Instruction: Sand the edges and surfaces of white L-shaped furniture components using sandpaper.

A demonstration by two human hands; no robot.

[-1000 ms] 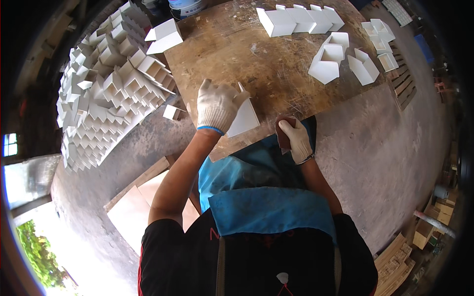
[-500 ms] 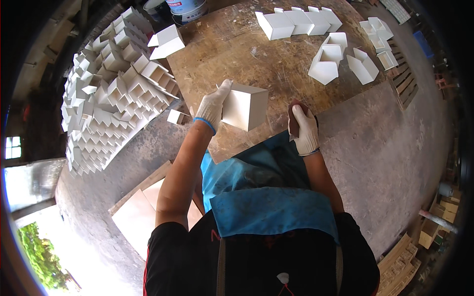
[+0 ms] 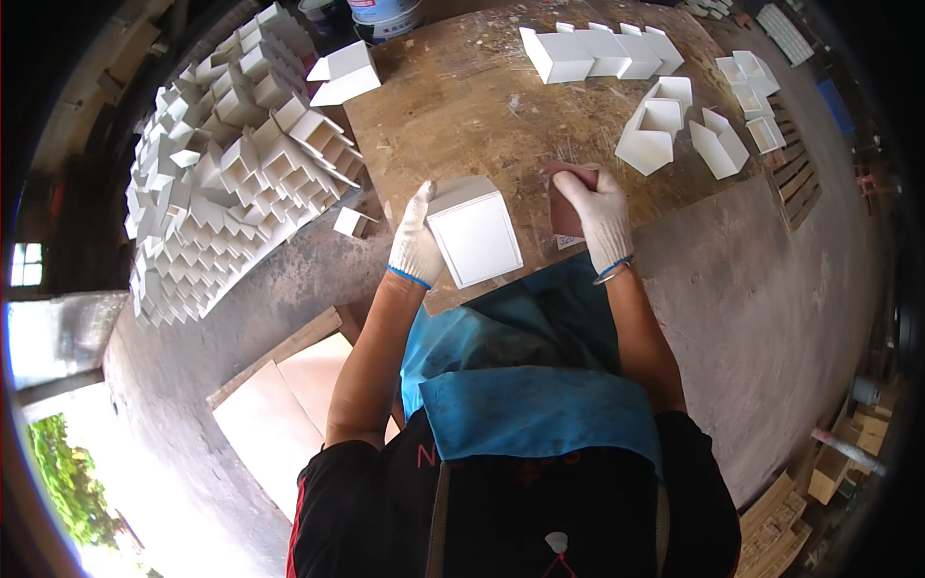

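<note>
My left hand [image 3: 417, 241], in a white knit glove with a blue cuff, grips a white box [image 3: 476, 236] by its left side. A flat square face of the box, with a thin line inside its edge, is turned up to view. In my gloved right hand [image 3: 605, 214] is a reddish-brown sheet of sandpaper [image 3: 566, 208], pinched under the thumb. The sandpaper is apart from the box, to its right. Both hands are over the near edge of a worn brown wooden tabletop [image 3: 453, 106].
A large stack of white boxes [image 3: 231, 183] rises at the left. More white boxes stand in a row [image 3: 602, 53] at the table's far side and at its right [image 3: 646, 144]. One box [image 3: 347, 72] sits at the far left corner. Paint buckets [image 3: 385, 17] stand behind.
The box has been turned so a framed square face shows instead of a corner edge. My right hand has shifted up slightly, and more of the sandpaper shows.
</note>
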